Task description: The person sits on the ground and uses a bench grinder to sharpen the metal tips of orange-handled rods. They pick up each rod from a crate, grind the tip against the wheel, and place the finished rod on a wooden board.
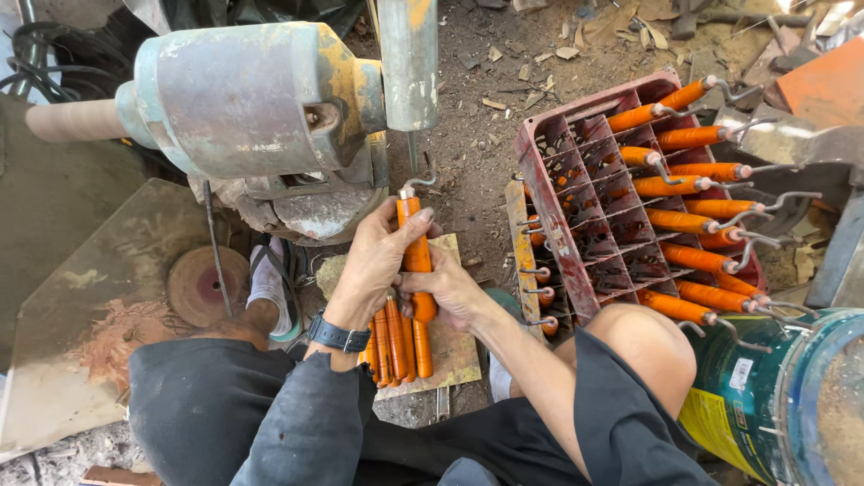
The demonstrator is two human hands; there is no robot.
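Red slotted crate (576,193) stacked with orange-handled hooks (684,220), both hands clamped on one orange handle (416,256), left hand (373,261), right hand (450,288), long axis upright, hook end away from the person

"What was on the dirt floor (468,144)?"

"A red crate (589,211) with orange handles (693,220) lying across it, a flat board (450,346) with more orange handles (396,346) on it, and a green drum (765,396) beside the crate."
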